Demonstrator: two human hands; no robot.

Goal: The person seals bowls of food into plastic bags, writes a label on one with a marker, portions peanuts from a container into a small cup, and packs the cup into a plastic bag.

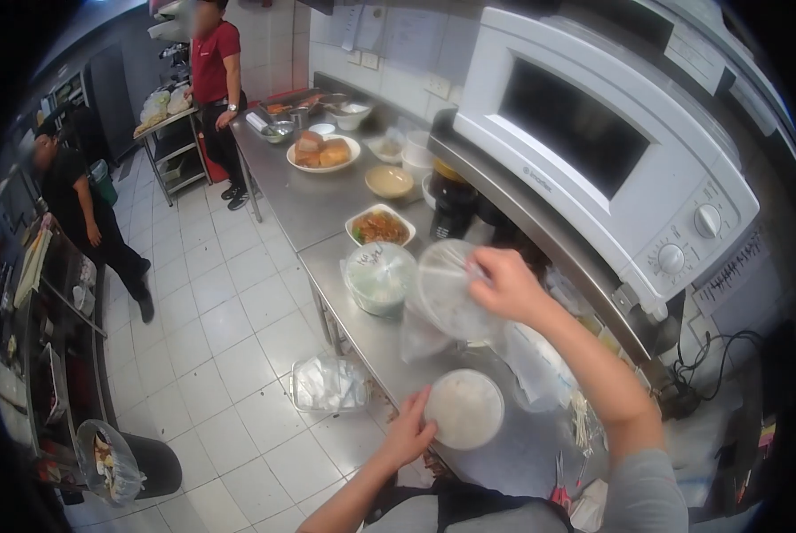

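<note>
We see the right hand (504,282) raised over the table, forearm slanting up from the right with the elbow bent, the thumb and fingers pinching the edge of a clear round lid (451,293). The left hand (407,431) is lower, its forearm reaching up from the bottom of the view; its thumb and fingers lie against the left side of a round tub (464,409) with whitish contents. We cannot tell how firmly it grips. The tub is at the edge of the steel table (518,453), in front of the body, below the lid.

Further along we see a covered tub (380,280) with writing on top, then a bowl of food (380,228). Red-handled scissors (560,495) lie nearer us. A white microwave (611,115) sits on the shelf to the right.
</note>
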